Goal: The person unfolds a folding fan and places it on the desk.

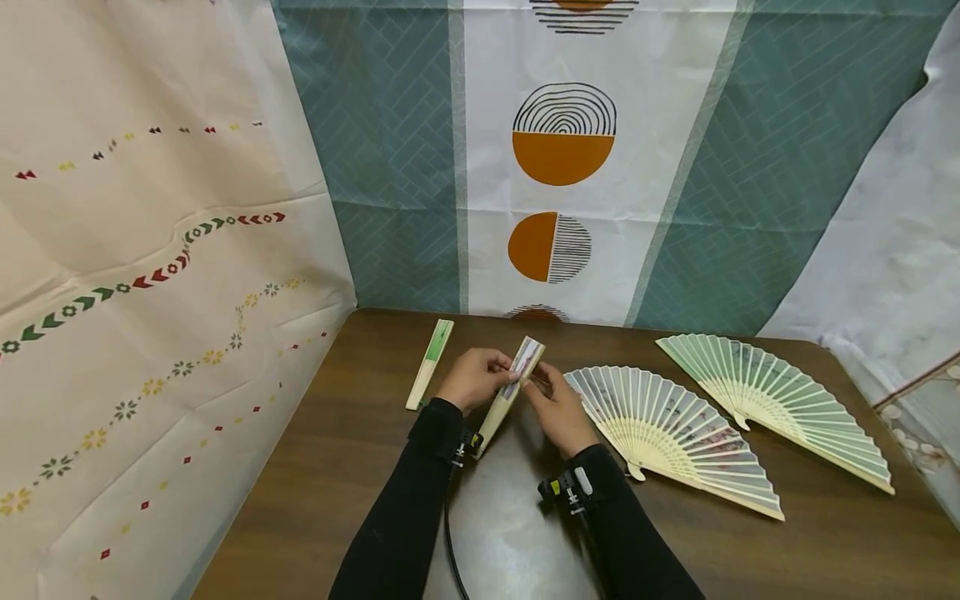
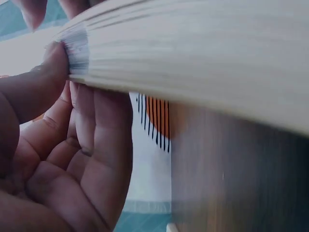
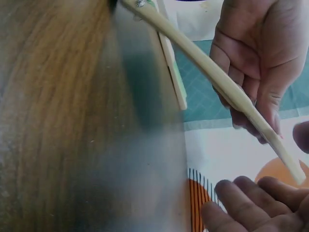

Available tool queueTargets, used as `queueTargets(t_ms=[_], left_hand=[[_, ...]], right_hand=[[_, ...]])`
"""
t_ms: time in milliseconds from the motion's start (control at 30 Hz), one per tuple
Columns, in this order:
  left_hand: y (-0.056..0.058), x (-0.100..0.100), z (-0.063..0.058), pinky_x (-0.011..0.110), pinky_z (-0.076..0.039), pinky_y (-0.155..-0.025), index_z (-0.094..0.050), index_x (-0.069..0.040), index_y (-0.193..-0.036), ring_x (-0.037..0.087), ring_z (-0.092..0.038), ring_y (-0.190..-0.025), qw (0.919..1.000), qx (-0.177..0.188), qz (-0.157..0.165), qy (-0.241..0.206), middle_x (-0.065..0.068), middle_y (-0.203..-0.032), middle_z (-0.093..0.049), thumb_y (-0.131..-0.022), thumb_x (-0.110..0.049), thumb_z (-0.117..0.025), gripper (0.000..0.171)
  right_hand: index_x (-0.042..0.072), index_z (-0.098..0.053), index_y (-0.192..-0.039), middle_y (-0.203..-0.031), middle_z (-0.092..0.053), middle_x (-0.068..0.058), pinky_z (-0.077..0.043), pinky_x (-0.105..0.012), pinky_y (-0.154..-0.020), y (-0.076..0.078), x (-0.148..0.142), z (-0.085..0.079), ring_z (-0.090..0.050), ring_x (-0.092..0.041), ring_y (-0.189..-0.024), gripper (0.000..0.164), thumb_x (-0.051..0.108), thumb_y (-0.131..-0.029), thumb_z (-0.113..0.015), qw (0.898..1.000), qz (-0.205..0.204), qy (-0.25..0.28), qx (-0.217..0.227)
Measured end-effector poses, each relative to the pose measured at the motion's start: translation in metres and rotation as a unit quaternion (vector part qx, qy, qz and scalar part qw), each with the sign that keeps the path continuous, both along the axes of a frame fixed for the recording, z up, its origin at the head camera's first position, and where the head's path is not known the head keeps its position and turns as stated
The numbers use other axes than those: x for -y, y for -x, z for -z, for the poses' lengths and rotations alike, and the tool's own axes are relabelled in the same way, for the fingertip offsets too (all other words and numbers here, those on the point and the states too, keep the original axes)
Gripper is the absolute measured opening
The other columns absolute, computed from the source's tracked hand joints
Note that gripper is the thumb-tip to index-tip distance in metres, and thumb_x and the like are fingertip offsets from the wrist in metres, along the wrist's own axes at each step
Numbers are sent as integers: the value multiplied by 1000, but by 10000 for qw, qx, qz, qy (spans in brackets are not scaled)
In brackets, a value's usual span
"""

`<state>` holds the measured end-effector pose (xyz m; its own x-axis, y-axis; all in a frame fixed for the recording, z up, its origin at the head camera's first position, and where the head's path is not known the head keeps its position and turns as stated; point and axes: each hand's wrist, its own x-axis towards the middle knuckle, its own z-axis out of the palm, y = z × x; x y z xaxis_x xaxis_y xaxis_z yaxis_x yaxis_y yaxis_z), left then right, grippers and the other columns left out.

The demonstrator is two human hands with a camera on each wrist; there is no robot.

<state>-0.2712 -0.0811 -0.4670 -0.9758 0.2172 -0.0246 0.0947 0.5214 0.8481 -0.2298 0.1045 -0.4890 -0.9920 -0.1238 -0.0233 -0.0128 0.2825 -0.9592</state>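
Note:
A folded hand fan with pale ribs and a printed paper band slants up above the table. My left hand pinches it by the paper part, its thumb pressed on the band in the left wrist view. On the fan's other side is my right hand. In the right wrist view, the fingers of this right hand are extended just off the fan's edge, and the thumb is apart from it.
Left of my hands lies a folded green fan on the brown table. To the right, a spread greyish-white fan and a spread green fan lie side by side. Patterned cloth hangs behind the table.

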Motion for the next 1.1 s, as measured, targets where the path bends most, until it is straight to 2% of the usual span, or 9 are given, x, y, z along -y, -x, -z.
queueTargets(t_ms=[200, 367, 433, 633, 800, 1000, 1100], left_hand=[[3, -11, -5, 21, -55, -73, -81, 1, -118, 14, -66, -87, 9978, 208, 353, -521, 14, -103, -77, -110, -12, -77, 16], [-3, -16, -4, 39, -67, -83, -80, 3, -118, 13, -67, -86, 9950, 425, 471, -775, 13, -100, -76, -110, -9, -76, 15], [-5, -17, -2, 48, -69, -88, -79, 4, -118, 13, -67, -85, 9936, 498, 499, -886, 13, -99, -75, -110, -8, -75, 15], [-6, -18, 0, 54, -71, -87, -79, 4, -120, 12, -67, -84, 9902, 642, 518, -1128, 10, -98, -75, -111, -6, -73, 15], [-3, -19, 1, 46, -72, -84, -79, 4, -121, 12, -68, -85, 9875, 756, 483, -1293, 6, -97, -73, -109, -6, -75, 16], [-3, -20, 0, 26, -66, -70, -78, 6, -121, 10, -68, -83, 9856, 828, 416, -1417, 6, -96, -75, -109, -5, -77, 17], [-3, -20, 0, 23, -64, -69, -78, 6, -123, 10, -68, -82, 9844, 878, 370, -1478, 7, -97, -75, -109, -4, -76, 18]], right_hand=[[-2, -54, -161, -162, -61, -31, -52, -66, -128, 3, -2, -10, -61, -48, -153, 48, 23, -120, -60, 9986, 384, 273, -237], [-4, -59, -156, -149, -69, -31, -60, -62, -120, 1, -4, -9, -72, -42, -137, 43, 21, -121, -58, 9973, 470, 507, -259], [-4, -65, -150, -141, -73, -30, -64, -59, -115, 0, -4, -9, -76, -35, -127, 39, 20, -121, -58, 9967, 523, 571, -231], [-6, -77, -125, -116, -83, -24, -69, -37, -87, -1, -6, -10, -76, -15, -97, 32, 22, -119, -63, 9960, 707, 488, -255], [-8, -77, -118, -107, -83, -17, -72, -32, -81, 1, -7, -13, -77, -10, -89, 31, 20, -119, -64, 9937, 779, 806, 4], [-10, -76, -111, -95, -84, -13, -69, -23, -72, 1, -8, -15, -76, -7, -82, 31, 18, -118, -66, 9920, 885, 895, 44], [-10, -76, -108, -94, -85, -14, -69, -23, -69, 1, -8, -15, -75, -6, -79, 31, 18, -117, -67, 9910, 996, 890, 45]])
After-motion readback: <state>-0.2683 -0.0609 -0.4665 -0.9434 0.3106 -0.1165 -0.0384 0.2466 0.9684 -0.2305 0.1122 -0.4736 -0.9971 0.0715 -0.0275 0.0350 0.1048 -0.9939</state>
